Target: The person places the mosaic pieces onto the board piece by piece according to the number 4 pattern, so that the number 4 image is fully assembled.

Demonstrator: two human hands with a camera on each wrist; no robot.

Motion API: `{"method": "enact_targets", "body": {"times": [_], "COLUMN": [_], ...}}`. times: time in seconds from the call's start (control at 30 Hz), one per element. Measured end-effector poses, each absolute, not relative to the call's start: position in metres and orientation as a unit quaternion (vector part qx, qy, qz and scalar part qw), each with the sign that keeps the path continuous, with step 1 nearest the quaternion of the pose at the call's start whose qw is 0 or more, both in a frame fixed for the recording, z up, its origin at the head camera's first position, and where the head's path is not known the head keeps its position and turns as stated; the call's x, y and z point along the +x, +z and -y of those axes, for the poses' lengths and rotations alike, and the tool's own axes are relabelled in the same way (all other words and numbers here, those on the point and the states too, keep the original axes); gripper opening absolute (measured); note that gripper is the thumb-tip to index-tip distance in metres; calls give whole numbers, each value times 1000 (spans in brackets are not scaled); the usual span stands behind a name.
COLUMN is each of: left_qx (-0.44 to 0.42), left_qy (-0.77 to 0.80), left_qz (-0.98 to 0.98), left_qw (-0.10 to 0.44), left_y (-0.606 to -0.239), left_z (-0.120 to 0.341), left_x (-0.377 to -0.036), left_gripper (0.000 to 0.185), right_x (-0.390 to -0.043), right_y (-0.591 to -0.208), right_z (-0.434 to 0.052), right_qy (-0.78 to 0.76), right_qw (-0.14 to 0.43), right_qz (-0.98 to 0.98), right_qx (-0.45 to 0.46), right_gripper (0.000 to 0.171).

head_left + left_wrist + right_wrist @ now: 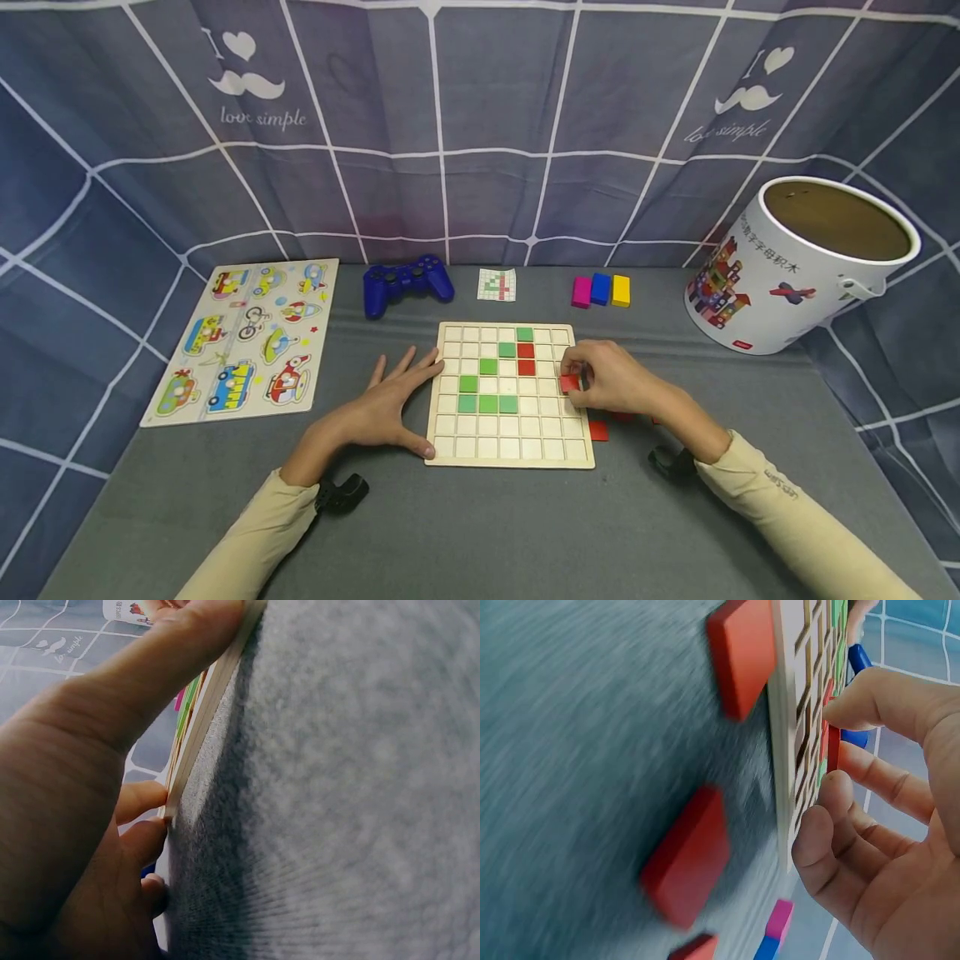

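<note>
A wooden grid board (510, 442) lies in the middle of the grey table, with several green tiles (487, 404) and two red tiles (526, 358) set in its cells. My left hand (393, 404) lies flat against the board's left edge, fingers straight; in the left wrist view its thumb (172, 660) presses along the board's rim (196, 731). My right hand (592, 375) pinches a small red tile (568, 383) over the board's right columns; the tile (832, 754) sits between thumb and fingers. Loose red tiles (597, 430) (742, 656) lie on the table just right of the board.
At the back stand a blue game controller (407, 283), a small pattern card (497, 284) and pink, blue and yellow blocks (600, 290). A vehicle puzzle board (243, 337) lies far left. A white bucket (798, 267) stands at the right. A checked curtain encloses the table.
</note>
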State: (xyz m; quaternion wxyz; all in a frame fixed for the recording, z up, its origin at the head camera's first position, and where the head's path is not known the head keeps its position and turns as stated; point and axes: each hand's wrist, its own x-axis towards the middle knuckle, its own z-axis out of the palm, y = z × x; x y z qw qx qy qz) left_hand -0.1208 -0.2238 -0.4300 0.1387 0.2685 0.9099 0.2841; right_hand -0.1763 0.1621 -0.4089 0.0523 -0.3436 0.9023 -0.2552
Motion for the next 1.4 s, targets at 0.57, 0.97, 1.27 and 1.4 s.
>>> {"method": "enact_targets", "body": {"times": [0.57, 0.97, 1.27, 1.4], "left_qx": [268, 271, 267, 267], "left_qy": [281, 276, 280, 281], "left_qz": [-911, -911, -912, -912], "left_qw": [140, 141, 135, 136], "left_y": [-430, -431, -432, -432], "left_z": [224, 223, 224, 224], "left_x": [-121, -121, -120, -121], "left_gripper": [128, 129, 128, 128], "right_x": [-176, -177, -176, -176], "right_y": [-416, -416, -414, -413], "right_z": [-120, -114, -118, -129], "right_qy": [-259, -253, -262, -272], "right_qw": [11, 28, 29, 21], "right_qz": [-878, -884, -885, -886], "right_qx": [-401, -393, -383, -375], "right_gripper": [18, 17, 24, 26]}}
